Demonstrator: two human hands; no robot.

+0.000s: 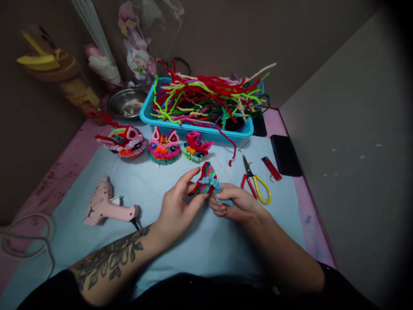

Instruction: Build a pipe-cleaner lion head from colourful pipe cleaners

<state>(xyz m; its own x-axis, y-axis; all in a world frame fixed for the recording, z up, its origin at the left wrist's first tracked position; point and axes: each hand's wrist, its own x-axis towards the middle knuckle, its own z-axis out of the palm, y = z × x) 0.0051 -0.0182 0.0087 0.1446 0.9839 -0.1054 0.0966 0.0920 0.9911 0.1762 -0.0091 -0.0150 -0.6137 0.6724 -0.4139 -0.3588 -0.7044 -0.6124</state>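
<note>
Between my two hands is a small striped pipe-cleaner piece [206, 175] in red, green, pink and purple. My left hand [180, 200] grips it from the left, thumb below and fingers behind. A crimped light-blue pipe cleaner [211, 184] runs along its right side. My right hand [237, 201] is closed around that blue strip, whose end [228, 202] pokes out past the fingers. Beyond my hands sit three finished-looking pipe-cleaner animal heads: a large one [124, 142], a pink one [164, 148] and a smaller one [195, 147].
A blue basket [196, 129] heaped with pipe cleaners [206, 97] stands at the back, beside a metal bowl [127, 103]. A pink glue gun [108, 204] lies left. Pliers [250, 174], yellow-handled scissors [261, 189], a red lighter [272, 168] and a black phone [285, 155] lie right.
</note>
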